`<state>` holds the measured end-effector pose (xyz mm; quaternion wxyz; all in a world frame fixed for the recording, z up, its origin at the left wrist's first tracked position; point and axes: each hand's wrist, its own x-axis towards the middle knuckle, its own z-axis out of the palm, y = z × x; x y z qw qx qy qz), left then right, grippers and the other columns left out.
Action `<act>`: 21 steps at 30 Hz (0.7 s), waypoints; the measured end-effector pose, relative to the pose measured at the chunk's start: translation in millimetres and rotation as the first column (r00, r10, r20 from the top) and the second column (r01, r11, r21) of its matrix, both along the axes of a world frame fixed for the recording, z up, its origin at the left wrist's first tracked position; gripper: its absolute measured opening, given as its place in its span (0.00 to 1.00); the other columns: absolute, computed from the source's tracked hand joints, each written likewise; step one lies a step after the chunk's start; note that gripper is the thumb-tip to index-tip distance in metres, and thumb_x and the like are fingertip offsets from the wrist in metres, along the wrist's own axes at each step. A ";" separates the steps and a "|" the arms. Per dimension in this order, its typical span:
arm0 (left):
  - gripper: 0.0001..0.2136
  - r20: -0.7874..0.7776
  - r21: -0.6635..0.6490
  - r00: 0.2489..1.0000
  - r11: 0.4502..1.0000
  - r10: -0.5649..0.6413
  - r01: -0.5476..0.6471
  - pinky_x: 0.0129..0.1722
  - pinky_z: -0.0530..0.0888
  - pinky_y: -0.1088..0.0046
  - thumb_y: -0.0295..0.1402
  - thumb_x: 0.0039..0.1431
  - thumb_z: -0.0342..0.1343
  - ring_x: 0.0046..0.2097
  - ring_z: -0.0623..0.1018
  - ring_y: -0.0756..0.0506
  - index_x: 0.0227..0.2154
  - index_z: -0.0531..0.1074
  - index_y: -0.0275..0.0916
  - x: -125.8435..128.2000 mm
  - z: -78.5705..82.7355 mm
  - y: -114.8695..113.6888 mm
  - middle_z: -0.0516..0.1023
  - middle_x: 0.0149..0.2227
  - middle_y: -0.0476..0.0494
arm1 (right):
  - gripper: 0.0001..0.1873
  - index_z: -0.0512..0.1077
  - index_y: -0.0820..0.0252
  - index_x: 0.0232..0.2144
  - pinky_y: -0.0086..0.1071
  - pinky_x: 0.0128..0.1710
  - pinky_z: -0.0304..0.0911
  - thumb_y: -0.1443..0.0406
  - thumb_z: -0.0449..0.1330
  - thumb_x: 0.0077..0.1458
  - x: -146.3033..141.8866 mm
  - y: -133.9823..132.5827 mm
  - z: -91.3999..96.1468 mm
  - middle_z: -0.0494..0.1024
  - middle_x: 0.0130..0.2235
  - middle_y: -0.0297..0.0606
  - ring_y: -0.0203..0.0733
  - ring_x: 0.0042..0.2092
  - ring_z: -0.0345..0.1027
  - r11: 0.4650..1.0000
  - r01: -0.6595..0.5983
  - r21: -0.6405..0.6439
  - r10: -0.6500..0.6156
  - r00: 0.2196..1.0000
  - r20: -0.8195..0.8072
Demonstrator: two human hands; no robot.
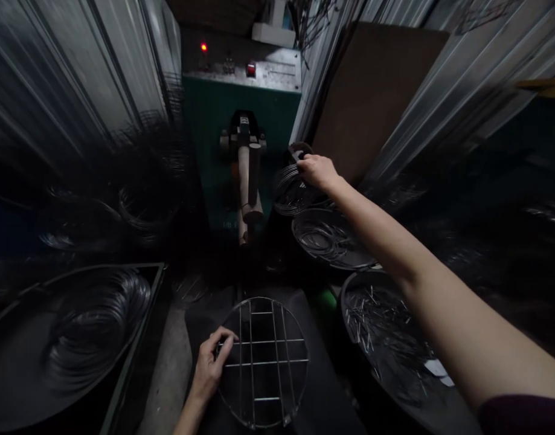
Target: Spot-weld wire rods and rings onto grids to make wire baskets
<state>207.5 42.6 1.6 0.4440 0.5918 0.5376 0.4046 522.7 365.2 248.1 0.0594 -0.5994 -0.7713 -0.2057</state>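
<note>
My left hand [211, 362] is closed on the left rim of a round wire rack [277, 360], thumb and fingers pinching it. The rack is a wire ring with crossing straight bars, lying over a dark surface in front of me. My right arm is stretched far forward, and my right hand [319, 171] is closed beside the green machine, at the top of a hanging bundle of wire rings [288, 192]. A small grey piece shows at its fingertips, but what the fingers grip cannot be made out.
Ahead stands a green machine [277, 109] with a red light and thick metal arms [249, 181]. At left, a large basin [14, 362] holds many wire rings [100, 326]. On the right are a basin of rings [322, 238] and a basin of short wires [381, 338].
</note>
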 end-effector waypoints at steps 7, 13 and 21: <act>0.20 -0.008 0.036 1.000 0.999 -0.007 0.008 0.38 0.69 0.71 0.48 0.62 0.47 0.35 0.75 0.44 0.29 0.73 0.38 1.2 4.2 6.4 0.75 0.30 0.45 | 0.18 0.69 0.66 0.51 0.36 0.38 0.59 0.68 0.55 0.58 -1.8 -20.2 9.3 0.75 0.48 0.52 0.47 0.43 0.69 0.996 0.042 -0.084 -0.038 0.998 0.055; 0.32 -0.008 0.083 0.999 0.996 0.041 -0.040 0.53 0.68 0.58 0.60 0.52 0.53 0.50 0.74 0.37 0.50 0.72 0.39 -5.3 26.0 0.3 0.76 0.47 0.37 | 0.16 0.69 0.66 0.47 0.36 0.35 0.58 0.74 0.46 0.61 0.9 -125.3 17.1 0.76 0.42 0.50 0.44 0.39 0.69 0.984 -0.082 -0.157 0.114 0.972 0.205; 0.29 0.273 0.097 0.960 0.995 -0.057 0.031 0.31 0.69 0.75 0.53 0.63 0.49 0.26 0.68 0.53 0.60 0.65 0.41 7.7 126.7 1.2 0.75 0.33 0.46 | 0.15 0.71 0.53 0.46 0.41 0.40 0.65 0.63 0.48 0.62 -61.3 -240.2 -12.2 0.76 0.44 0.42 0.48 0.44 0.72 0.822 -0.561 -0.101 0.513 0.806 -0.295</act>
